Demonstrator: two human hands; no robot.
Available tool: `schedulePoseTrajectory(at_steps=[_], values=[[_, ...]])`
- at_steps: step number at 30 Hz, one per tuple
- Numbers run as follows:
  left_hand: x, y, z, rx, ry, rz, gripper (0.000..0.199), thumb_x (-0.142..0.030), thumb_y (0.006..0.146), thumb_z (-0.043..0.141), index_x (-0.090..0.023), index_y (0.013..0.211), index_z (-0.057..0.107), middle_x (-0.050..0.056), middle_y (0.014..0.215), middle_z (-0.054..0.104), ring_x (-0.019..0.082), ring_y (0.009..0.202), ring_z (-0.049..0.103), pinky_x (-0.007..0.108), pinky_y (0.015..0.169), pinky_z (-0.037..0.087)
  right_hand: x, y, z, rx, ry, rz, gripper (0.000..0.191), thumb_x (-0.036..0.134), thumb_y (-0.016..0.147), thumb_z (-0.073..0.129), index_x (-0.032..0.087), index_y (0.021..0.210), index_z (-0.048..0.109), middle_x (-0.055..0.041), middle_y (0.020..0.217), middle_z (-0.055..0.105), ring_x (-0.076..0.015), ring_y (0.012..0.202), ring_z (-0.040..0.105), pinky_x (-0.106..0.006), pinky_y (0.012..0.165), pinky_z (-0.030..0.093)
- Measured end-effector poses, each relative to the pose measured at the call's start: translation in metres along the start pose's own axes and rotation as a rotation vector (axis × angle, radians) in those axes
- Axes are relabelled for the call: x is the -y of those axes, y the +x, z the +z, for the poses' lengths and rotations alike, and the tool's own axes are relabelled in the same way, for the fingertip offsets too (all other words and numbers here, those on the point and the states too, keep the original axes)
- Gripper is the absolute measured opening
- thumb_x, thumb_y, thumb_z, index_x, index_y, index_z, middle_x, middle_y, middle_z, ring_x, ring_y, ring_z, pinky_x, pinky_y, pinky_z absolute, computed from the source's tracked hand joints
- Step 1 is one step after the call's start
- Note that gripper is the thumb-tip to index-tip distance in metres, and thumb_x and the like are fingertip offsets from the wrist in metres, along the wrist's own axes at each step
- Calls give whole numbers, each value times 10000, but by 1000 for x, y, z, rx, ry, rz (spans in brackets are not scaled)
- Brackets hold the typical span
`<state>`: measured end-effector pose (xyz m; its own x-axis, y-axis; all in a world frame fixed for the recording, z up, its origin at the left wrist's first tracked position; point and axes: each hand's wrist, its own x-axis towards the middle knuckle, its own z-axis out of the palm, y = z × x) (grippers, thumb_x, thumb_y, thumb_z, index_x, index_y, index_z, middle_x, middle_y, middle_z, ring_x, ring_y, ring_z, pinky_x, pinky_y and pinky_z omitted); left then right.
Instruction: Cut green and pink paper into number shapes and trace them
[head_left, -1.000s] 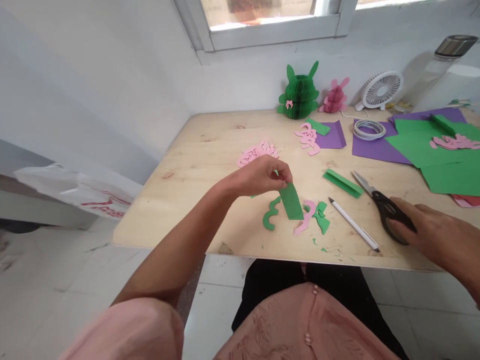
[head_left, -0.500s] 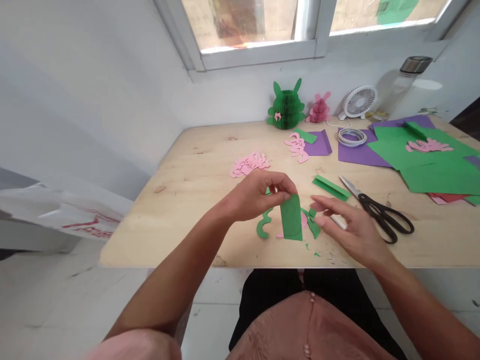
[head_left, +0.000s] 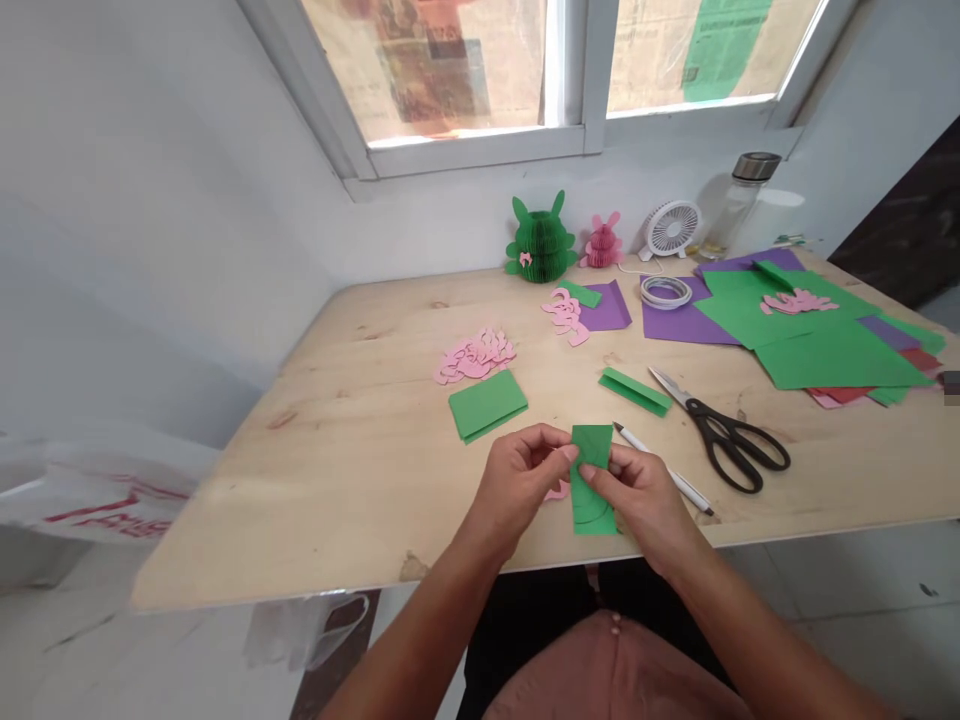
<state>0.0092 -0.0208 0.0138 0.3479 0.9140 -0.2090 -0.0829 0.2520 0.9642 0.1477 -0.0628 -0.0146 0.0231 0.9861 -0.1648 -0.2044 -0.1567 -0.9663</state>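
Observation:
Both hands grip a narrow green paper piece (head_left: pixel 592 505) just above the table's front edge. Curved pencil-like lines show on its face. My left hand (head_left: pixel 521 480) pinches its left edge between thumb and fingers. On the right side, my right hand (head_left: pixel 649 500) has its thumb pressed on the paper's front, fingers behind. A bit of pink paper (head_left: pixel 557 490) peeks out between my left hand and the green piece. Beside my right hand lies a white pen (head_left: pixel 690 492), partly covered by it. Black-handled scissors (head_left: pixel 724 430) rest open-bladed or closed, I cannot tell, farther right.
On the wooden table (head_left: pixel 360 400) lie folded green paper (head_left: pixel 489 404), pink cut-outs (head_left: pixel 476 355), a folded green strip (head_left: pixel 635 391), tape rolls (head_left: pixel 666 292) and stacked green sheets (head_left: pixel 832 350). Green (head_left: pixel 540 245) and pink (head_left: pixel 602 243) paper figures, a fan (head_left: pixel 673 230) and a bottle (head_left: pixel 739 210) stand behind.
My right hand has come in and taken hold of the green piece that my left hand alone held. The view has shifted, and the folded green paper and most of the pen now show.

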Motion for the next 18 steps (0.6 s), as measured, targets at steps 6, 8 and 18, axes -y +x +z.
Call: schedulePoseTrajectory(at_steps=[6,8,18], values=[[9,-2,8,-117,-61,4,181,-315,667,715,-168,618,622,-36,516,531,85,474,454,216,504,369,0,-6,-1,3,-88,0,326,483,791,639,162,756,690,-11,686,629,-132,604,537,-242,552,434],[11,-3,10,-142,-74,-1,177,-316,665,719,-167,640,627,-39,515,532,83,472,455,216,510,372,-1,-7,-2,-27,-126,-18,341,495,802,618,168,726,673,2,646,601,-124,573,513,-236,529,417],[18,-6,25,-260,-145,0,147,-268,651,713,-168,639,607,-51,565,502,78,518,420,208,534,376,-13,-8,-9,-56,-257,-100,371,489,826,577,175,627,580,22,603,522,-114,552,458,-224,497,369]])
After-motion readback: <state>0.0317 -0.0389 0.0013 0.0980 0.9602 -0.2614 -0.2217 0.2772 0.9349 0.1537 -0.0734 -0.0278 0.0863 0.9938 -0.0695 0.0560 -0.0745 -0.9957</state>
